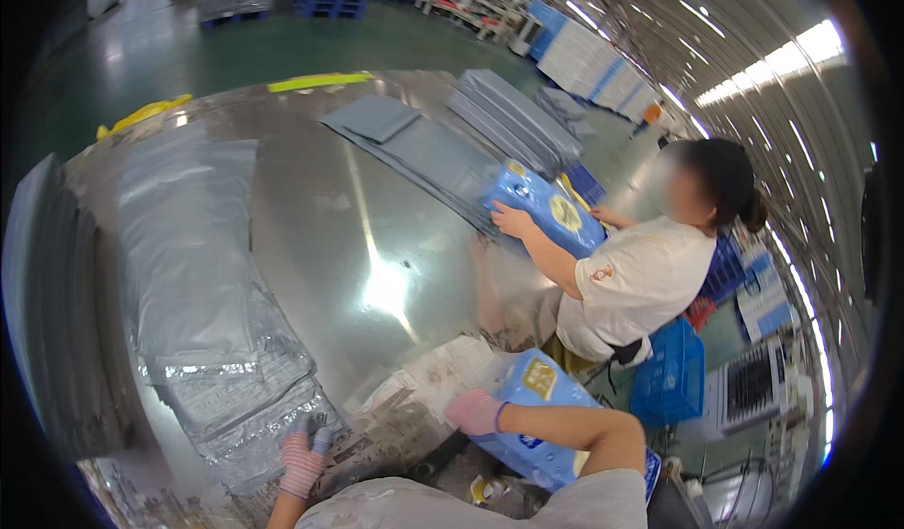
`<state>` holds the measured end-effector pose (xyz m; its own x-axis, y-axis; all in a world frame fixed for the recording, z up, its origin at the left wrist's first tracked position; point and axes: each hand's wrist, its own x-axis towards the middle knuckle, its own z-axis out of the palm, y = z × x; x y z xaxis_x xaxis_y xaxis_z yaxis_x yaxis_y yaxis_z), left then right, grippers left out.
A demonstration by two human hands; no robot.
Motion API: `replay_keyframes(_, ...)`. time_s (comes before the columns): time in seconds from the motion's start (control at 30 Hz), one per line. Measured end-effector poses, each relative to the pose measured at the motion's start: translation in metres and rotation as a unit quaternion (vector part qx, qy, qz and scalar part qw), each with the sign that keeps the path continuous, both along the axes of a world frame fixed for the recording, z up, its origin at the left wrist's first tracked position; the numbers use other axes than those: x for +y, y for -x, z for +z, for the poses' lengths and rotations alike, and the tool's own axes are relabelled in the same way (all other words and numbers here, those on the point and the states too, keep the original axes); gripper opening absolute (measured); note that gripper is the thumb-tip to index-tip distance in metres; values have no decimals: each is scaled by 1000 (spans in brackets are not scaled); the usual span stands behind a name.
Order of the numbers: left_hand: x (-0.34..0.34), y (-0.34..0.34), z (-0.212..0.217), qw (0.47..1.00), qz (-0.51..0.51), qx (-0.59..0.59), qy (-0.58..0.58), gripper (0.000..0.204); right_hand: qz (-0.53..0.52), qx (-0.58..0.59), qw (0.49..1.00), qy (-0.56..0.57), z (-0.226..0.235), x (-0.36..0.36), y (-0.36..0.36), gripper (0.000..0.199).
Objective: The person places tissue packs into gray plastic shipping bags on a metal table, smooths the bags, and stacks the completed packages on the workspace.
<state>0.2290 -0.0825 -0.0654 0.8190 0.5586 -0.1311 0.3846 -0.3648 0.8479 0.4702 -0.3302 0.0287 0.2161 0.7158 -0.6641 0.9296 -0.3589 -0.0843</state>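
Note:
My left hand (303, 460), in a pink-striped glove with greyish fingertips, lies with fingers apart at the near right corner of a pile of grey plastic mailing bags (193, 293). A matching glove covers my right hand (476, 412), closed at the upper left end of a blue plastic-wrapped pack (541, 402) with a gold label. My right forearm crosses over that pack, which sits against the table's near edge. What the right fingertips press on is hidden. Across the metal table (311, 199), a co-worker (650, 256) holds a similar blue pack (551, 204) over grey bags.
Another thick grey bag stack (56, 312) stands at the far left. More flat grey bags (414, 147) and folded ones (518, 119) lie at the back right. Yellow tape (320, 81) marks the far edge. A blue crate (669, 374) and an air cooler (749, 388) stand right.

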Motion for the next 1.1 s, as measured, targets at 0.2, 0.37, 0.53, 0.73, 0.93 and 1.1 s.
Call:
replay_keyframes(0.2,-17,-10,25,989,-129,61,-36,51,199,22,980,-17,38,180,37,17)
replay_keyframes(0.37,-26,24,34,999,3,38,-1,64,263,14,957,-120,68,304,91,18)
replay_keyframes(0.53,-8,28,58,993,102,-19,61,69,108,186,907,-363,47,378,71,22)
replay_keyframes(0.73,15,44,23,976,185,-68,96,66,-121,-19,914,-386,-16,353,-10,22)
replay_keyframes(0.93,11,20,-6,962,124,-153,187,66,-464,1,846,-263,-73,141,-64,39)
replay_keyframes(1.1,62,-43,-13,993,101,-21,63,58,-477,50,841,-252,-106,75,-46,43)
